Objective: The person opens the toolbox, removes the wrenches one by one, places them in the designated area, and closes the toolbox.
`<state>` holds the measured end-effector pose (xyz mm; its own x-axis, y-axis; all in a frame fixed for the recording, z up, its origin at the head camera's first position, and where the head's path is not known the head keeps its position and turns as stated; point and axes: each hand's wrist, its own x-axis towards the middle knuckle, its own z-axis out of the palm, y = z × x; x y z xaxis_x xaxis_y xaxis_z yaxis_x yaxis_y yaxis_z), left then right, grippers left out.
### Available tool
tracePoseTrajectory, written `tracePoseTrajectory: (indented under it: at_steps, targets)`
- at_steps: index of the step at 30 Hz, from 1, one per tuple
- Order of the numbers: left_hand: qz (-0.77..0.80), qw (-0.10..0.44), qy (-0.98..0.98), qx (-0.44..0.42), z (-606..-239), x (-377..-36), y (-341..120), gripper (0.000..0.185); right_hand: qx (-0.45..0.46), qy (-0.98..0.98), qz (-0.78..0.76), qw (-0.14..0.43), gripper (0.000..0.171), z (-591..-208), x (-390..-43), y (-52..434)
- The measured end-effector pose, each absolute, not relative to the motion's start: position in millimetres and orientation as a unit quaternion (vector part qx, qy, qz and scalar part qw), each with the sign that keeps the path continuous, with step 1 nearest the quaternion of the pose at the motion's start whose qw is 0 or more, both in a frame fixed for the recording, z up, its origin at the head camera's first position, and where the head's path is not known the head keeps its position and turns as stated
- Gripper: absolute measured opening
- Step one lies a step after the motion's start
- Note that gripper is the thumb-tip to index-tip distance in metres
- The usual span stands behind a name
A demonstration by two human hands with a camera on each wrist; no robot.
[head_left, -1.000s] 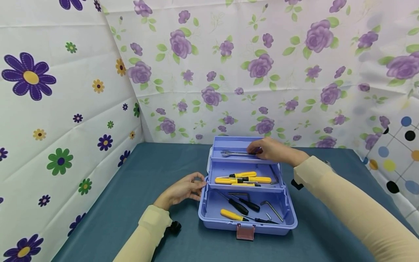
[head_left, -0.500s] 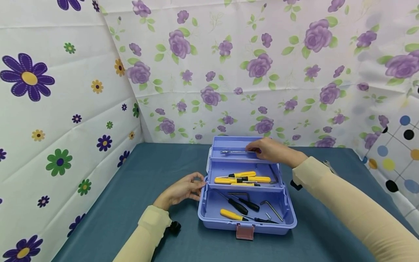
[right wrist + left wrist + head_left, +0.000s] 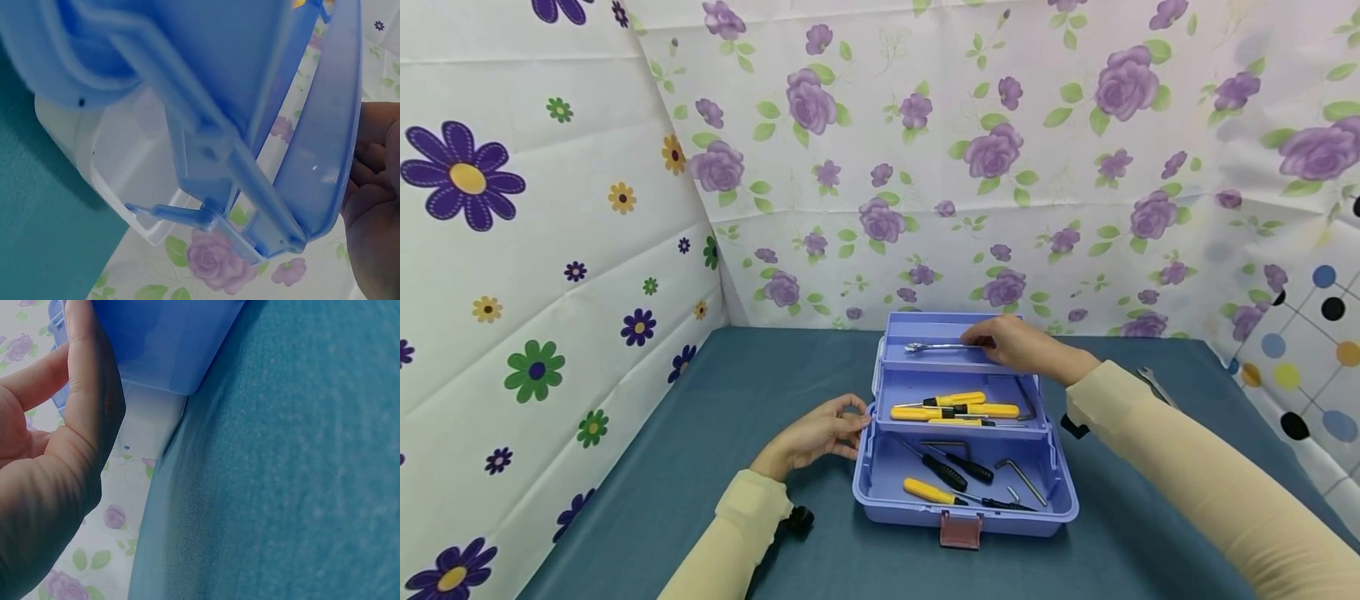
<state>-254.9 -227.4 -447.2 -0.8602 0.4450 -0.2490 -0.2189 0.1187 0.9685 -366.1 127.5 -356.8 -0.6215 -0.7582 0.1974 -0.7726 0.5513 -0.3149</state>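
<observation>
A lavender toolbox (image 3: 966,527) stands open, with stepped trays rising at its back. Over the top tray (image 3: 955,320) my right hand (image 3: 1026,343) pinches one end of a silver wrench (image 3: 936,346); its head points left. The right wrist view shows that hand (image 3: 378,212) behind the tray's end wall, the wrench hidden there. At the box's left side, my left hand (image 3: 820,433) holds the edge with thumb and fingers, near the middle tray's corner. The left wrist view has this hand (image 3: 56,437) beside the box's outer wall (image 3: 169,344).
Yellow-handled screwdrivers (image 3: 992,410) and a hex key (image 3: 1025,396) lie in the middle tray. Below are black screwdrivers (image 3: 943,471), a yellow one (image 3: 928,491) and another hex key (image 3: 1026,483). A second wrench (image 3: 1157,387) rests on the blue-green table (image 3: 662,500), right of the box.
The wrench in my right hand has turned from lying flat to a narrower edge-on look and risen slightly. My right sleeve has shifted a little left, uncovering the second wrench. My left hand stays put.
</observation>
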Motion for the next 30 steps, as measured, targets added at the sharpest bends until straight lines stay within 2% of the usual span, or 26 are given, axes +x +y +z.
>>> tracePoseTrajectory:
  at_steps: [11, 30]
  targets:
    - [0.658, 0.251, 0.706, 0.08, -448.3, -255.4, -227.0, 0.027, 0.407, -0.89, 0.2, 0.044, 0.03, -359.5, -365.6, 124.4]
    - [0.657, 0.255, 0.705, 0.078, -447.7, -255.4, -228.3, 0.027, 0.387, -0.902, 0.189, 0.031, 0.026, -357.5, -366.8, 118.2]
